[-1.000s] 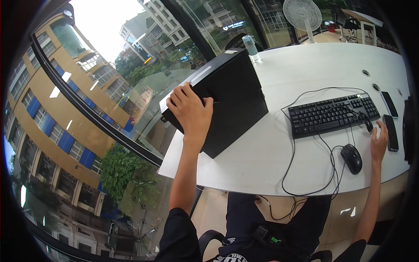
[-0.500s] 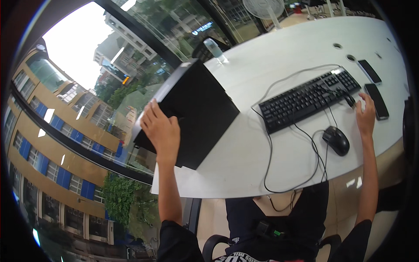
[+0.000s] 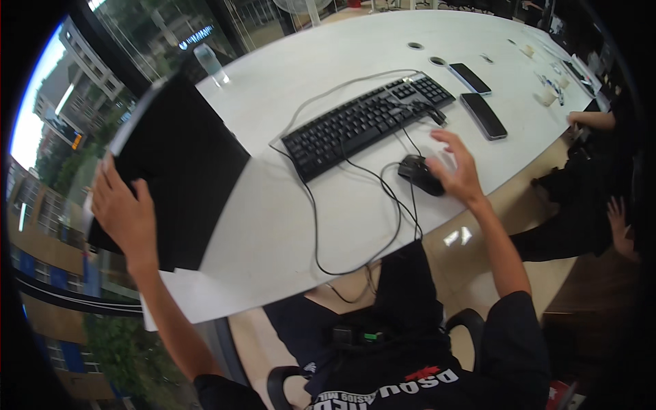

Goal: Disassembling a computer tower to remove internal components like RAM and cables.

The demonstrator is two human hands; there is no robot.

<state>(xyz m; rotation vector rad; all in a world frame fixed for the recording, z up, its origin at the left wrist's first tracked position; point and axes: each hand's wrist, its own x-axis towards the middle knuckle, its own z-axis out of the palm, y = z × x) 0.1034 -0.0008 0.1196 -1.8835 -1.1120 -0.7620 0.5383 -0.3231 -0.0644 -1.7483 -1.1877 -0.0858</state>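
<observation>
A black slim computer case [image 3: 188, 171] with a silver edge stands tilted at the left of the table. My left hand [image 3: 126, 212] grips its near left edge, the fingers over the edge and the thumb on the black side. On the right, my right hand [image 3: 458, 167] has its fingers apart and holds nothing, just beside a black mouse [image 3: 420, 175]. Whether it touches the mouse I cannot tell. Beyond it lies a black keyboard [image 3: 362, 126]. A dark cable plug [image 3: 437, 117] rests at the keyboard's right end.
Two dark phones [image 3: 484, 116] lie right of the keyboard. Loose black cables [image 3: 316, 219] run over the white table's [image 3: 260, 239] near edge. A clear bottle [image 3: 210, 65] stands behind the case, and white paper [image 3: 184, 294] lies near it. Another person's hand [image 3: 591, 121] is at the right.
The view has swung to the right. My right hand has moved from the plug at the keyboard's end to the mouse, its fingers opening. My left hand stays on the case.
</observation>
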